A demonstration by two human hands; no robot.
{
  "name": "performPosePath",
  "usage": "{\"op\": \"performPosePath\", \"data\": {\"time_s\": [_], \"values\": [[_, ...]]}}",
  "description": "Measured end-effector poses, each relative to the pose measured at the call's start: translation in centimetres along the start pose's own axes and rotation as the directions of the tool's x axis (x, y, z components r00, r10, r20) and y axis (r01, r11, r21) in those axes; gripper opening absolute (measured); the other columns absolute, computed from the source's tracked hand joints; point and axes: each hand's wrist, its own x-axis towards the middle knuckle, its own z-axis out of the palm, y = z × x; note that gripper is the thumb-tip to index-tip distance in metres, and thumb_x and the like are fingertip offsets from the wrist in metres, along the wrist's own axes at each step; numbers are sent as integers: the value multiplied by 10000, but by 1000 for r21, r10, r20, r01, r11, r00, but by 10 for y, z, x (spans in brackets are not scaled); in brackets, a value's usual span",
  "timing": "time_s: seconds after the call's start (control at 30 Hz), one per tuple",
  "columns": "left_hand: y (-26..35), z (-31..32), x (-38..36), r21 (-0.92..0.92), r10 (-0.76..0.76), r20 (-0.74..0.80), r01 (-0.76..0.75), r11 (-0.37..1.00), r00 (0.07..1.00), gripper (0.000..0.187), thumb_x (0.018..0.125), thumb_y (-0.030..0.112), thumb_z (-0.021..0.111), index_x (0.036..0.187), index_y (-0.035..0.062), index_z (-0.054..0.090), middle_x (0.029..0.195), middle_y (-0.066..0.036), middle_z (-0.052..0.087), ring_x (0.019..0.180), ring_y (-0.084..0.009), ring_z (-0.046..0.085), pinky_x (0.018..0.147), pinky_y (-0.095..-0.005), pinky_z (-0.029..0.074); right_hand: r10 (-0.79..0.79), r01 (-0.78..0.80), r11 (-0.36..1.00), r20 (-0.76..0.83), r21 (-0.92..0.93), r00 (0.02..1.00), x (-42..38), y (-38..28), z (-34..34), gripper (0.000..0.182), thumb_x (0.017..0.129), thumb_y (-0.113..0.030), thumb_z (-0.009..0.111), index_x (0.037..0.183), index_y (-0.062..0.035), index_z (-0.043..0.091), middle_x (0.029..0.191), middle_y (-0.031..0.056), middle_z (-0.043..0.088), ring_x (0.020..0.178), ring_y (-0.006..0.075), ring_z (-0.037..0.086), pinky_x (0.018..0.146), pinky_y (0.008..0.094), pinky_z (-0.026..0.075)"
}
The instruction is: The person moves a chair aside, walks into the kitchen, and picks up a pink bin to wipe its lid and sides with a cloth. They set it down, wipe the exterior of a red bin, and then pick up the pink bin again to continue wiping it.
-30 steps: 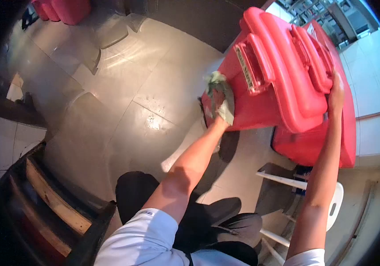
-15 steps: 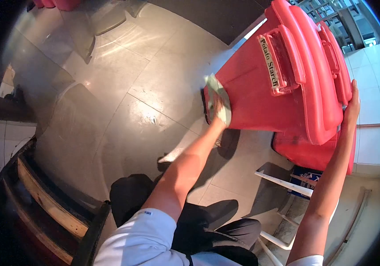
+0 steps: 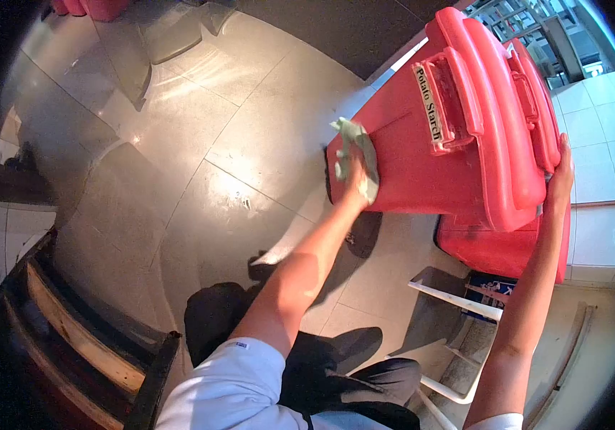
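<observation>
A large red bin (image 3: 408,158) with a "Potato Starch" label (image 3: 428,104) is tipped over, its base toward the left and its red lid (image 3: 504,136) toward the right. My left hand (image 3: 356,175) presses a pale green cloth (image 3: 361,154) against the side of the bin near its base, fingers partly hidden in the cloth's folds. At the other end, my right hand (image 3: 560,175) lies against the outer face of the lid with its fingers stretched out.
Beneath the tilted bin is another red container (image 3: 479,247). White metal legs (image 3: 458,299) and a blue box (image 3: 483,294) stand near my right arm. A dark wooden frame (image 3: 85,337) is at lower left. Grey tiled floor (image 3: 200,193) spreads leftward; white wall tiles (image 3: 598,172) are at right.
My left hand and the cloth have slid slightly along the bin, away from its base. The bin, lid and right hand appear slightly further left in view.
</observation>
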Motion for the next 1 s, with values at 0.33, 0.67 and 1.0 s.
{"op": "performPosePath", "data": {"time_s": [0.33,0.67,1.0], "values": [[69,189,-108,527,338,690,-764,372,640,433,966,100,448,1381,-26,438,1410,-203,466,1292,-311,422,1073,-383,314,-86,86,996,49,-8,995,6,13,-7,460,1028,-382,455,1046,38,643,980,85,628,936,168,573,885,324,446],[89,250,-91,667,284,670,-724,176,686,621,885,-5,391,1489,-39,253,1529,-349,197,1452,-414,204,1192,-418,189,-199,203,956,39,-212,979,8,14,-4,488,1036,-384,430,1104,47,649,973,156,668,935,252,616,867,366,448],[81,247,-108,716,221,527,-569,404,820,469,963,164,376,1363,-80,402,1257,-290,563,1268,-348,502,1079,-388,356,-330,318,834,56,-451,942,6,12,-2,416,1025,-353,410,1110,-22,647,979,235,646,937,405,614,798,495,448]]}}
